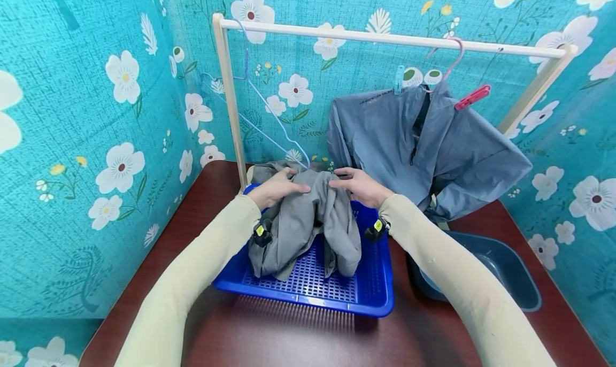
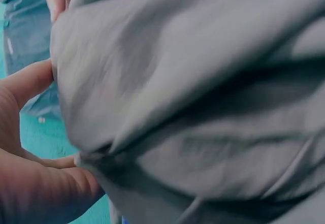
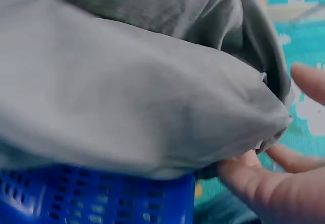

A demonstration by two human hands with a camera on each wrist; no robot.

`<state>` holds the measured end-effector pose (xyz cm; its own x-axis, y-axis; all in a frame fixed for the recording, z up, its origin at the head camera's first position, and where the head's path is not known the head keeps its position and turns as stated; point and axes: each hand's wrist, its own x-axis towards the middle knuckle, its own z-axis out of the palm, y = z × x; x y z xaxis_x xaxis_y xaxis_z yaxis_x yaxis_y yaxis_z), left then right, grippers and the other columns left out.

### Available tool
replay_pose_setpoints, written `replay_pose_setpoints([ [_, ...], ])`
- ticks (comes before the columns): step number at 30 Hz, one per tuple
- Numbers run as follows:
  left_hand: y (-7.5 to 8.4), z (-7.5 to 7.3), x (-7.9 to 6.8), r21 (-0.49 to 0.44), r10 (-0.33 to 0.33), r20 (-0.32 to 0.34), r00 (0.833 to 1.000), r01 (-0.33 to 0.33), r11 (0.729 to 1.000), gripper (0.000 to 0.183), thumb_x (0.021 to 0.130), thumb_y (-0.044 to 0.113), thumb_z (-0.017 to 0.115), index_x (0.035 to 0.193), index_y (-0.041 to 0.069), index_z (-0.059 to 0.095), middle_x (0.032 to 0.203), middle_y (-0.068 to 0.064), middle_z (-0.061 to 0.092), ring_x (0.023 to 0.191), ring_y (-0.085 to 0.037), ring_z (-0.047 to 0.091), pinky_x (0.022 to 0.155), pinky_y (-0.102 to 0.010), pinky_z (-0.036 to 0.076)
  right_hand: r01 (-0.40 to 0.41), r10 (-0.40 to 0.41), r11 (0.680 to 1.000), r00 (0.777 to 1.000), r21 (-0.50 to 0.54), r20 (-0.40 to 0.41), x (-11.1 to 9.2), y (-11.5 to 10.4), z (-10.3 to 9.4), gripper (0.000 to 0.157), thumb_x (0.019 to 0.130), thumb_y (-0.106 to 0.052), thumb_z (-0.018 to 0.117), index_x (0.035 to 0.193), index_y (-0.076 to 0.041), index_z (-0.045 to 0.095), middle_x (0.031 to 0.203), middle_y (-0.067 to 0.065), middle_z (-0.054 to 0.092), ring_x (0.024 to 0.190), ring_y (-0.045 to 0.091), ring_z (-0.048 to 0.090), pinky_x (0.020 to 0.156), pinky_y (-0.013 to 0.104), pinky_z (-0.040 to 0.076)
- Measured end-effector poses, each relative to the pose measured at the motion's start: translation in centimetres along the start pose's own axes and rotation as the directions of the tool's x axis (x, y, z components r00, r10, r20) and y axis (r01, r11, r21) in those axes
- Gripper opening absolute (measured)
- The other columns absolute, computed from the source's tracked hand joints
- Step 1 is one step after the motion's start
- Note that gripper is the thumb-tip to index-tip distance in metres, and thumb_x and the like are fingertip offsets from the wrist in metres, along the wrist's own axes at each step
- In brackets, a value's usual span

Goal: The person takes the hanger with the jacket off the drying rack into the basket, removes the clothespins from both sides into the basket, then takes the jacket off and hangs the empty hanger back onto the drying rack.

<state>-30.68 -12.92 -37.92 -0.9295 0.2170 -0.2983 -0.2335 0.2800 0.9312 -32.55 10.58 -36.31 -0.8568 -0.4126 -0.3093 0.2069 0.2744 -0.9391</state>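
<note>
A crumpled grey garment [image 1: 300, 212] lies partly over a blue perforated basket [image 1: 385, 281], with two tube-like parts hanging forward into it. My left hand [image 1: 279, 188] holds the garment's upper left, the thumb on the near side. In the left wrist view, thumb and fingers of that hand [image 2: 35, 173] pinch the cloth edge. At the upper right my right hand [image 1: 361, 186] holds the cloth. In the right wrist view, some fingers of this hand [image 3: 269, 181] touch the fabric's end while one finger stands apart. Folds hide several fingertips.
A wooden rack [image 1: 385, 35] stands behind the basket. From its left end hangs a light-blue wire hanger [image 1: 269, 102], its lower corner close behind the garment. A blue-grey jacket [image 1: 385, 131] hangs at right with a pink clip [image 1: 472, 97]. A dark basin [image 1: 510, 270] sits front right.
</note>
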Motion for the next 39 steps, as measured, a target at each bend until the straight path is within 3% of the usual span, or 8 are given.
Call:
replay_pose_setpoints([
  [8, 0.8, 0.9, 0.4, -0.015, 0.025, -0.1, 0.995, -0.027, 1.0, 0.076, 0.082, 0.001, 0.07, 0.146, 0.012, 0.031, 0.146, -0.017, 0.034, 0.13, -0.031, 0.037, 0.102, -0.041, 0.034, 0.089, -0.083, 0.994, 0.993, -0.066, 0.083, -1.2, 0.1, 1.8, 0.059, 0.097, -0.015, 0.054, 0.147, -0.003, 0.025, 0.149, 0.017, 0.027, 0.135, 0.031, 0.03, 0.106, 0.047, 0.028],
  [15, 0.9, -0.6, -0.7, 0.094, 0.147, 0.013, 0.989, -0.147, 0.985, 0.062, 0.085, 0.0, 0.065, 0.141, 0.006, 0.039, 0.142, -0.014, 0.039, 0.127, -0.029, 0.04, 0.103, -0.041, 0.032, 0.112, -0.104, 0.981, 0.993, -0.156, 0.059, -1.4, 0.5, 1.5, 0.034, 0.102, -0.014, 0.042, 0.132, 0.001, 0.047, 0.138, 0.018, 0.043, 0.123, 0.032, 0.045, 0.098, 0.047, 0.039],
  [20, 0.2, -1.5, -1.2, 0.222, 0.045, 0.072, 0.996, -0.06, 0.973, 0.065, 0.091, 0.016, 0.063, 0.146, 0.008, 0.03, 0.147, -0.015, 0.032, 0.129, -0.031, 0.037, 0.102, -0.045, 0.033, -0.023, 0.002, 0.95, 0.998, -0.311, -0.068, -0.4, 0.8, 1.1, 0.039, 0.097, -0.023, 0.055, 0.13, -0.004, 0.046, 0.133, 0.015, 0.044, 0.119, 0.03, 0.045, 0.095, 0.05, 0.038],
  [24, -0.5, -1.5, -1.1, 0.265, -0.018, 0.072, 0.997, -0.002, 0.964, 0.07, 0.092, 0.022, 0.062, 0.148, 0.007, 0.023, 0.15, -0.017, 0.024, 0.132, -0.033, 0.032, 0.103, -0.045, 0.031, -0.096, 0.077, 0.951, 0.994, -0.293, -0.075, -0.1, 0.9, 0.9, 0.029, 0.095, -0.022, 0.059, 0.111, -0.004, 0.043, 0.106, 0.011, 0.045, 0.085, 0.023, 0.046, 0.078, 0.04, 0.042],
  [28, -0.6, -1.2, -0.8, 0.266, 0.014, 0.041, 0.999, -0.025, 0.964, 0.054, 0.092, 0.019, 0.062, 0.138, 0.007, 0.037, 0.137, -0.017, 0.041, 0.12, -0.032, 0.044, 0.097, -0.044, 0.038, -0.091, 0.091, 0.969, 0.996, -0.228, -0.008, 0.0, 0.5, 0.7, 0.034, 0.094, -0.016, 0.059, 0.118, -0.001, 0.039, 0.114, 0.015, 0.042, 0.092, 0.022, 0.04, 0.087, 0.04, 0.04],
  [31, -0.6, -1.2, -0.5, 0.279, 0.041, 0.032, 0.999, -0.048, 0.959, 0.043, 0.092, 0.018, 0.062, 0.129, 0.006, 0.044, 0.126, -0.017, 0.048, 0.112, -0.03, 0.048, 0.092, -0.043, 0.04, -0.103, 0.1, 0.967, 0.995, -0.232, -0.025, 0.5, 0.4, 0.5, 0.062, 0.093, -0.015, 0.06, 0.142, 0.0, 0.026, 0.136, 0.02, 0.034, 0.102, 0.025, 0.037, 0.096, 0.044, 0.034],
  [35, -0.6, -1.3, -0.3, 0.286, 0.05, 0.036, 0.998, -0.058, 0.956, 0.038, 0.091, 0.014, 0.063, 0.125, 0.004, 0.047, 0.122, -0.017, 0.049, 0.108, -0.03, 0.049, 0.09, -0.041, 0.04, -0.085, 0.073, 0.956, 0.996, -0.281, -0.053, 1.2, 0.5, 0.1, 0.063, 0.09, -0.012, 0.064, 0.143, -0.003, 0.032, 0.132, 0.019, 0.041, 0.097, 0.023, 0.042, 0.08, 0.036, 0.035],
  [39, -0.7, -1.3, 0.2, 0.257, 0.039, 0.05, 0.998, -0.05, 0.965, 0.042, 0.09, 0.011, 0.064, 0.128, 0.004, 0.045, 0.125, -0.017, 0.049, 0.11, -0.03, 0.049, 0.091, -0.042, 0.04, -0.042, 0.028, 0.956, 0.998, -0.29, -0.052, 1.6, 0.3, 0.1, 0.063, 0.086, 0.0, 0.064, 0.142, -0.001, 0.036, 0.139, 0.023, 0.038, 0.114, 0.029, 0.044, 0.085, 0.037, 0.038],
])
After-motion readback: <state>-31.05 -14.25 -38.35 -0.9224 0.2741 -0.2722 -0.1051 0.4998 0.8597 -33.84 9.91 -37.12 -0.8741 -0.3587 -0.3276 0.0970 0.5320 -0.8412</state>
